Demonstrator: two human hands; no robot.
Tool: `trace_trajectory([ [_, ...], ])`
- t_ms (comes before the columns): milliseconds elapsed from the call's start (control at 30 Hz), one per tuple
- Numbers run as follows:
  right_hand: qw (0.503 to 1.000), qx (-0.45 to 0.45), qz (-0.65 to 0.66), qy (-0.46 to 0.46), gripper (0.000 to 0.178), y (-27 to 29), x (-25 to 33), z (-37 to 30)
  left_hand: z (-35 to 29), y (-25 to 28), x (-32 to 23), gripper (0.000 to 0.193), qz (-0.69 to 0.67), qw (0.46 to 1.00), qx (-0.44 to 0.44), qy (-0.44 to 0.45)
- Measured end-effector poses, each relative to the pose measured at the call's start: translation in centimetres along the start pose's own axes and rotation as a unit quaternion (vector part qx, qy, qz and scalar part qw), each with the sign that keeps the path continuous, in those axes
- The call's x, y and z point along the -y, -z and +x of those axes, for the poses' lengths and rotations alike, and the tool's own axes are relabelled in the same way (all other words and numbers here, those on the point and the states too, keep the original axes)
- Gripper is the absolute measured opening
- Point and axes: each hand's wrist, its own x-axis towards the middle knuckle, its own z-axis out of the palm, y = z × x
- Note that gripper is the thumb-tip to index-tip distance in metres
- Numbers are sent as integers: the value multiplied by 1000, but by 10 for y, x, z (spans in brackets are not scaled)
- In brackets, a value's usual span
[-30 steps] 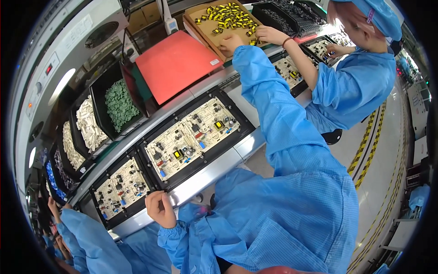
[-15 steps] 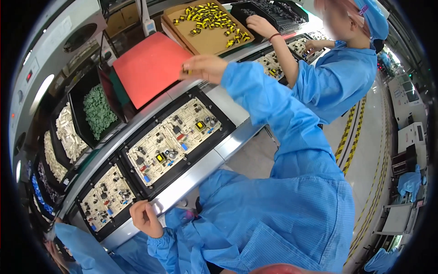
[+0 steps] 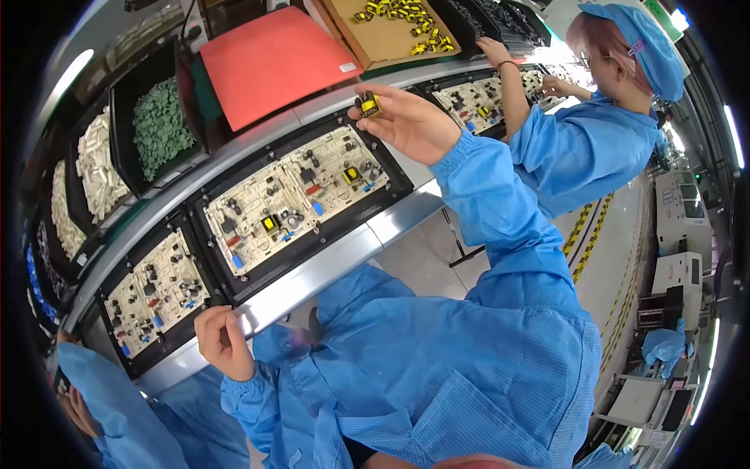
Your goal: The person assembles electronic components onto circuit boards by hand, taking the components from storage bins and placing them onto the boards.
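The right hand (image 3: 410, 121) is holding a small yellow-and-black part (image 3: 367, 105) between the thumb and the fingers, and it is gripping it above the far right corner of a black tray (image 3: 312, 244). In this tray two cream circuit boards (image 3: 297, 205) are lying side by side, and each one is carrying a yellow-and-black piece of the same kind. The left hand (image 3: 224, 341) is hanging with its fingers loosely curled near the metal edge (image 3: 301, 273) of the bench — whether it is holding something small, I cannot tell. Behind the tray a red sheet (image 3: 277, 66) is lying, and to the right of it a cardboard box (image 3: 383, 56) is containing many more yellow-and-black parts. On the left, dark bins are holding green pieces (image 3: 162, 129) and white pieces (image 3: 101, 164). At the right a co-worker (image 3: 582, 148) in blue clothes is working over other boards (image 3: 469, 107) — one hand is reaching near the black bins (image 3: 457, 19) behind.
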Motion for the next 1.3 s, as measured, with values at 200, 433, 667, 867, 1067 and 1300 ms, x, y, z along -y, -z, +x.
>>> trace_trajectory([
  [200,998,48,42,11,46,-6,-18,6,-2,10,8,8,-2,1000,21,-16],
  [433,997,-3,59,-57,36,-24,-40,-3,-5,16,2,8,6,999,33,-32],
  [667,977,85,-115,-159,43,-11,-25,5,6,-28,-46,6,-85,996,-17,12],
  [867,914,304,-255,-87,35,-62,-20,54,-23,-29,-78,8,23,998,-34,-37],
  [1067,767,493,-410,13,20,-161,-45,103,-47,-23,-95,7,80,995,-60,-9],
  [1300,473,586,-594,283,25,-173,-108,137,-60,-14,-91,7,86,991,-100,3],
])
